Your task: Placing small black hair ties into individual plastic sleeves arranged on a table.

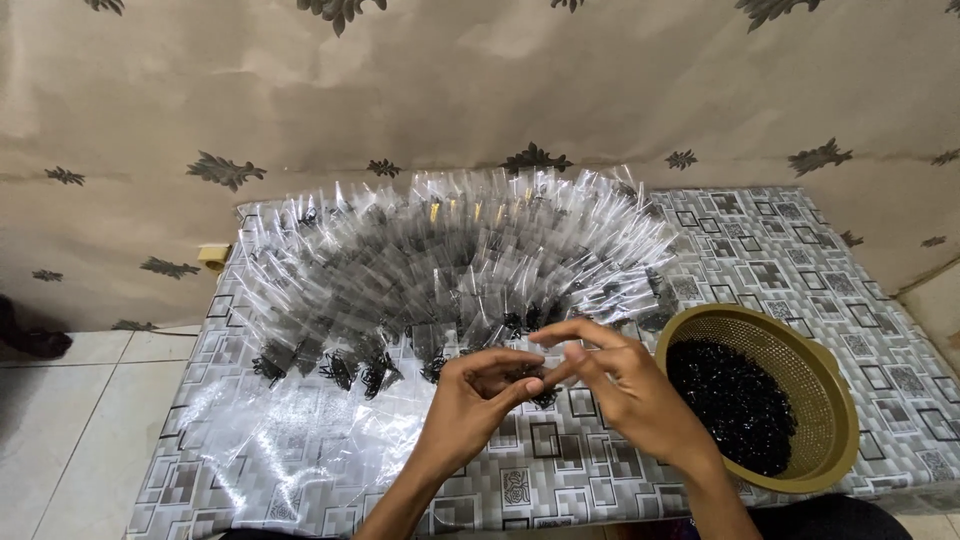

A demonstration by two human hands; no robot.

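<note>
My left hand [472, 398] and my right hand [620, 385] meet over the middle of the low table [800, 265], fingertips pinched together on a small clear plastic packet [540, 385] with small black pieces in it. The packet is mostly hidden by my fingers. Just beyond my hands, a wide fan of filled clear packets [450, 265] lies in overlapping rows across the table. A round olive-coloured basket [840, 400] holding a heap of small black pieces [735, 400] stands right of my right hand.
Empty clear bags [300, 430] lie flat at the table's left front. The table has a grey patterned cover and stands against a beige wall with dark leaf prints. White floor tiles [80, 420] lie to the left.
</note>
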